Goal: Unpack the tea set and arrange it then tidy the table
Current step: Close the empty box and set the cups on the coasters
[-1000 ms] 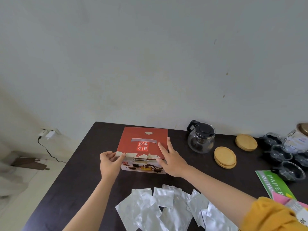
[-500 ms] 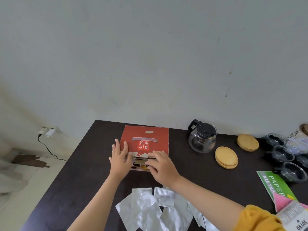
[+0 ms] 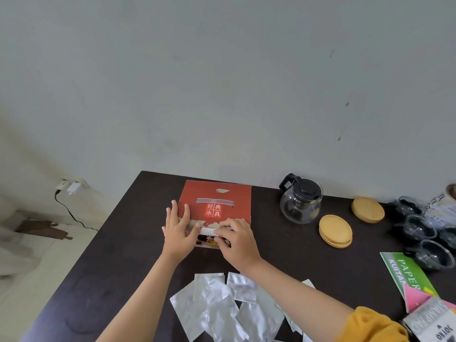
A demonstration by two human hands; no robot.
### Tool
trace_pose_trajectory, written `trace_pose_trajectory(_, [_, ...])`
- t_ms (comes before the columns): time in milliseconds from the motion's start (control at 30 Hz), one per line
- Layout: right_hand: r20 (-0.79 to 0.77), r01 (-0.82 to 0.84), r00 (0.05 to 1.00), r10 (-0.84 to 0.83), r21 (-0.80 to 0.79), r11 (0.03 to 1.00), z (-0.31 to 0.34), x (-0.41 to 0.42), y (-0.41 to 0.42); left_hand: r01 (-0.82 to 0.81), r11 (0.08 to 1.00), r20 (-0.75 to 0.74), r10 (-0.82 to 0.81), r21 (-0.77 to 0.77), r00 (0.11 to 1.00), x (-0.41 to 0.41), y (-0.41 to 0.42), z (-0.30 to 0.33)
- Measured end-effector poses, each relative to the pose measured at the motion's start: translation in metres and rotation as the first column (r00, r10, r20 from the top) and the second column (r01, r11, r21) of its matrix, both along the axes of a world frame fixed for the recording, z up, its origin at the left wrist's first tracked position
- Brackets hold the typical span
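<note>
The red box (image 3: 217,206) lies flat on the dark table (image 3: 118,255). The left hand (image 3: 179,230) rests on its near left corner, fingers straight and spread. The right hand (image 3: 234,239) curls over the near edge, fingertips pressed on a white flap. Beyond that hand to the right stands the glass teapot (image 3: 301,202); nearer than both hands lie silver pouches (image 3: 217,304)

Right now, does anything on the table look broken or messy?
Yes. The red box has a torn, ragged white strip across its top, where both hands rest. Crumpled silver foil packets lie scattered in a loose heap at the near edge. The glass teapot and wooden coasters look fine.
</note>
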State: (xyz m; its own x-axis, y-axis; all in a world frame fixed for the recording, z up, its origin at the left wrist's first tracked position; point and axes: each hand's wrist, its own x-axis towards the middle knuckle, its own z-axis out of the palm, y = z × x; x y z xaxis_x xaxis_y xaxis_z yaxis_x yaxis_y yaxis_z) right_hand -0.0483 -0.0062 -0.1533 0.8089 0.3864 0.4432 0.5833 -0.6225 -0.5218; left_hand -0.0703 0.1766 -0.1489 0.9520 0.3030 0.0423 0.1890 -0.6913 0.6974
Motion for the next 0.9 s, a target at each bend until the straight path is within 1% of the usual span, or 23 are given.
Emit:
trace_pose_trajectory(300, [0.002,0.020,1.000,-0.020,0.005,1.000,0.002,-0.002,0.002,0.006,1.000,0.022,-0.006,0.011,1.000,-0.002,0.000,-0.001])
trace_pose_trajectory(400, [-0.014,0.023,1.000,-0.023,0.005,1.000,0.003,-0.003,0.002,0.020,0.999,0.019,-0.021,0.036,1.000,-0.002,0.002,-0.002])
trace_pose_trajectory(500, [-0.039,0.042,0.998,-0.042,0.021,0.999,0.004,-0.003,0.004,0.017,1.000,0.031,-0.018,0.024,0.999,-0.003,0.001,-0.002])
trace_pose_trajectory(600, [-0.063,0.057,0.996,-0.057,0.004,0.998,0.006,-0.003,0.004,0.021,1.000,0.051,-0.022,0.019,0.998,-0.003,0.001,-0.003])
trace_pose_trajectory(900, [-0.060,0.134,0.989,-0.135,-0.015,0.991,0.013,-0.004,0.012,0.041,0.997,0.018,-0.042,0.070,0.999,-0.004,0.002,-0.002])
